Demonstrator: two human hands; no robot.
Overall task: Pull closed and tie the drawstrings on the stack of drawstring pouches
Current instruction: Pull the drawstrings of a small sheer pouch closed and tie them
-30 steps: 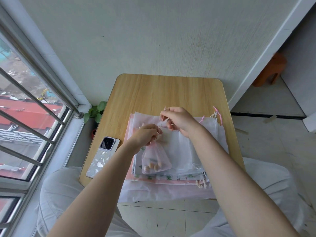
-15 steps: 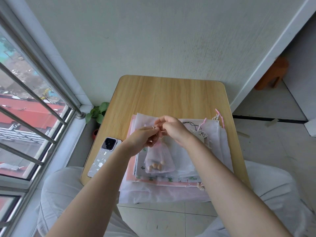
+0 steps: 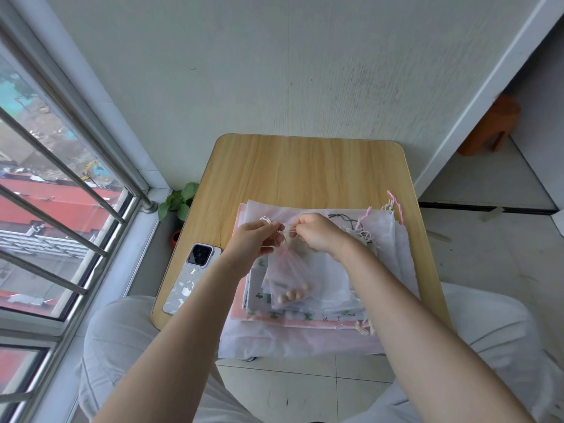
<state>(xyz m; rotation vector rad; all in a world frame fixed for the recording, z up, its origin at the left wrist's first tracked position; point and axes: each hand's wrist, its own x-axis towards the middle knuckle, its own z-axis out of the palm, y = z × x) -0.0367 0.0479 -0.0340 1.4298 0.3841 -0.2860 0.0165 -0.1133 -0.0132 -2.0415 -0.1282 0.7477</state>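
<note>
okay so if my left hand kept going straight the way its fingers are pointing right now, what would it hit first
Probably your right hand. The left hand points rightward across the drawstring pinched between them, and the two hands nearly meet above the small pouch. Depth is hard to judge in this single view.

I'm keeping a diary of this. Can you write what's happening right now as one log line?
step: tying drawstring | left hand: pinching string | right hand: pinching string | small pouch: holds beads, hanging over stack

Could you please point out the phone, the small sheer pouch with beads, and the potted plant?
phone (image 3: 190,277): head view, middle of its patterned back.
small sheer pouch (image 3: 290,274): head view, mid-body above the beads.
potted plant (image 3: 180,201): head view, its green leaves.
</note>
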